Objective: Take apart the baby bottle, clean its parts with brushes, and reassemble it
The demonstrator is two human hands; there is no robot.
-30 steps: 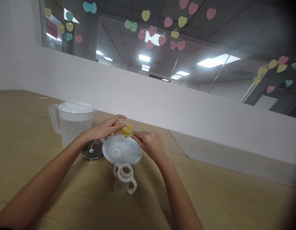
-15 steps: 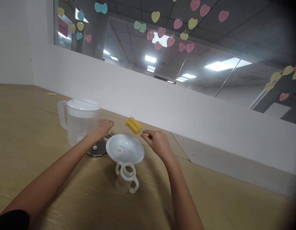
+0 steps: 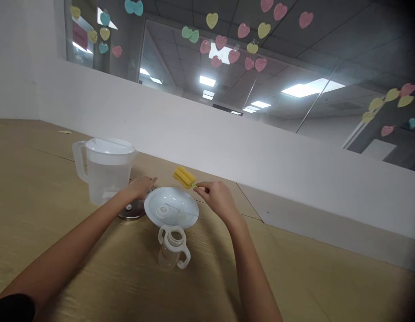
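Note:
My right hand [image 3: 216,197] pinches the thin green handle of a bottle brush with a yellow sponge head [image 3: 185,177], held above the far right rim of a white bowl [image 3: 190,210]. In the bowl lie a small white ring-shaped cap [image 3: 162,211] and a thin clear stick. Left of the bowl, my left hand [image 3: 142,187] reaches over a dark round metal lid or plate [image 3: 135,211], its fingers stretched to the right; what lies beneath them is hidden. A clear baby bottle [image 3: 168,256] with two white handles stands uncapped in front of the bowl.
A translucent lidded pitcher [image 3: 108,176] stands left of the metal piece. A low white wall [image 3: 194,129] with glass above it runs behind the brown tabletop [image 3: 93,277]. A small pale scrap [image 3: 65,132] lies at the far left.
The view has shifted slightly, so everything sits a little further left. The left hand's fingers look flatter and lower. The brush stays in the right hand, tilted a bit differently.

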